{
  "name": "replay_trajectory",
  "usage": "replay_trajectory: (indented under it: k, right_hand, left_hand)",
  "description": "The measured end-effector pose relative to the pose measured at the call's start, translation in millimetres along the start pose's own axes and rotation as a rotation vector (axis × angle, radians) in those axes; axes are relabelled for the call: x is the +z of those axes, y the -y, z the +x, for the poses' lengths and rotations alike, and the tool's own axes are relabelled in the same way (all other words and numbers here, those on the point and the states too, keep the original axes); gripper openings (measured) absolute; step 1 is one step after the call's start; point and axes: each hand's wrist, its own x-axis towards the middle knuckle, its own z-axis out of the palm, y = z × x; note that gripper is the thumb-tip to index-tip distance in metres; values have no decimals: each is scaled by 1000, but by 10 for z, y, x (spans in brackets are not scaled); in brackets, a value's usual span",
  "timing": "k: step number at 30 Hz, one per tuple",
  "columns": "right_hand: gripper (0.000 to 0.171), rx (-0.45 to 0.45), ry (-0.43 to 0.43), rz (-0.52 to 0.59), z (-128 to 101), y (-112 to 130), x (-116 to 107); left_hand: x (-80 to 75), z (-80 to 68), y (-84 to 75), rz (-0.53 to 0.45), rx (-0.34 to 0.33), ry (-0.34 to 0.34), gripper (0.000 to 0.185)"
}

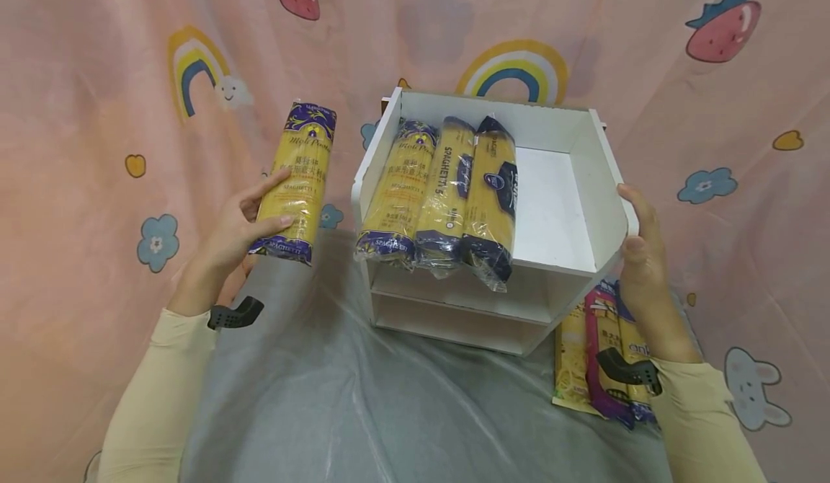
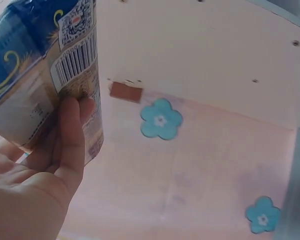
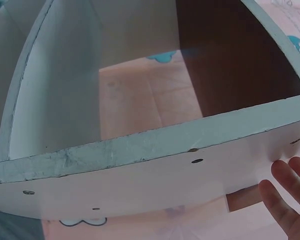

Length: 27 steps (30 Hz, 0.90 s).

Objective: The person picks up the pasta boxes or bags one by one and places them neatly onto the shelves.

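Observation:
My left hand (image 1: 223, 241) holds a yellow and purple packet of spaghetti (image 1: 300, 180) upright, left of a white shelf unit (image 1: 551, 209). The left wrist view shows fingers against the packet's barcode side. On the unit's top level, three more spaghetti packets lie side by side: a purple-ended packet (image 1: 398, 187) at the left wall, a middle packet (image 1: 446, 187), and a dark blue-ended packet (image 1: 491, 195). My right hand (image 1: 645, 263) rests at the outside of the unit's right wall; in the right wrist view, its extended fingertips (image 3: 280, 170) are at the panel.
Several pasta packets (image 1: 573, 353) lie on the grey cloth (image 1: 389, 411) at the right, partly behind my right wrist. Two lower shelf levels (image 1: 454, 324) open toward me. A pink patterned curtain (image 1: 415, 21) hangs behind.

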Motion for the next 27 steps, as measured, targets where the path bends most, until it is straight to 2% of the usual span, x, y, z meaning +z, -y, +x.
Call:
replay_trajectory:
  k: [5, 15, 21, 27]
  right_hand:
    - [74, -4, 7, 9, 1, 2, 0]
    - [76, -26, -14, 46, 6, -46, -1]
    - [77, -33, -21, 80, 1, -45, -8]
    - [75, -22, -16, 73, -11, -38, -1]
  left_hand:
    - [62, 58, -187, -48, 26, -40, 70]
    - [197, 168, -540, -130, 147, -29, 61]
    - [293, 247, -680, -152, 122, -13, 57]
    - [427, 329, -774, -105, 118, 1, 59]
